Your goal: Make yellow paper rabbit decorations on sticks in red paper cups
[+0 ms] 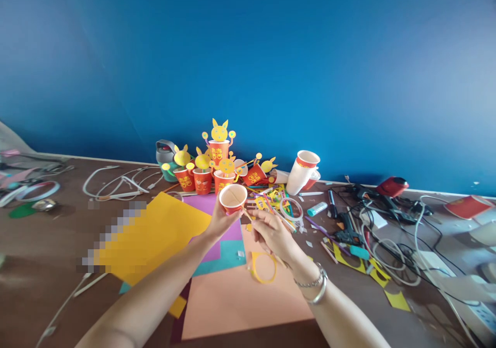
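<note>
My left hand (219, 222) grips a red paper cup (233, 197), its white rim and pale inside tipped toward me. Pinched in my right hand (274, 235) is a thin wooden stick (248, 214) whose tip meets the right side of the cup. A thin line shows inside the cup; whether it is the same stick I cannot tell. Below my right hand, a yellow tape ring (264, 267) lies on peach-coloured paper (240, 301). Behind the cup stand several red cups with yellow animal heads, one cup figure (219, 149) raised above the others.
Yellow paper (155, 234) lies to the left. White stacked cups (303, 172) stand at the back right. A glue gun (347, 230), a glue stick (318, 209), paper scraps, cables and a power strip (457, 291) clutter the right. A blue wall (248, 69) rises behind.
</note>
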`<state>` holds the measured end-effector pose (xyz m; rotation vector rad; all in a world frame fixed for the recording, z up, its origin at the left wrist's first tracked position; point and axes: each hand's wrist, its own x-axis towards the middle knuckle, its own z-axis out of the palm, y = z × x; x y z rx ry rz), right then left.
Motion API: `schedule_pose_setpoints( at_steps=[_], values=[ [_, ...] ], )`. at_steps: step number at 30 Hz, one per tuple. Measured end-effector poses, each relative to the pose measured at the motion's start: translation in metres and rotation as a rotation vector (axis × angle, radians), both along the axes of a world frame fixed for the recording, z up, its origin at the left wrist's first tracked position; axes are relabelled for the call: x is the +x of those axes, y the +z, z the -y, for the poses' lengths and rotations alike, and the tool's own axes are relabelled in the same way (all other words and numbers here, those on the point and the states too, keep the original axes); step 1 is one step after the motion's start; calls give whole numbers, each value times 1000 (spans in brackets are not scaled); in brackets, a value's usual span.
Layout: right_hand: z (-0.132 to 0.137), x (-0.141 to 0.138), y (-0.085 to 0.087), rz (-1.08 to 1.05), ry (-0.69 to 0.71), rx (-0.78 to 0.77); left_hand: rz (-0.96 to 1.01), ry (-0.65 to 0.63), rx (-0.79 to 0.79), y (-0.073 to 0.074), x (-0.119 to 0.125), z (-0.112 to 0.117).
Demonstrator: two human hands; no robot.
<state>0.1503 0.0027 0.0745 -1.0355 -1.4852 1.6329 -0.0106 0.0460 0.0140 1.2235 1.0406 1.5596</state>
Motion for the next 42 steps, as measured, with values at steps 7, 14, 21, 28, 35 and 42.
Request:
schedule_pose_setpoints(
  at_steps=[7,14,21,28,35,42],
  values=[
    [-1,-4,-6,-121,12,-36,-23,46,7,-9,-4,-5],
    [0,-3,-7,-115,17,-21,-31,-5,15,-15,-5,-6],
    [1,-3,-8,-127,-4,-29,-82,24,52,-16,-6,-7],
    [0,-3,-8,-128,5,-38,-90,-19,93,-10,-9,-7],
    [-1,-4,-7,-136,-1,-51,-105,-19,123,-10,-9,-7],
    [0,-4,-6,-124,-4,-61,-128,-4,126,-10,-9,-8]
  ],
)
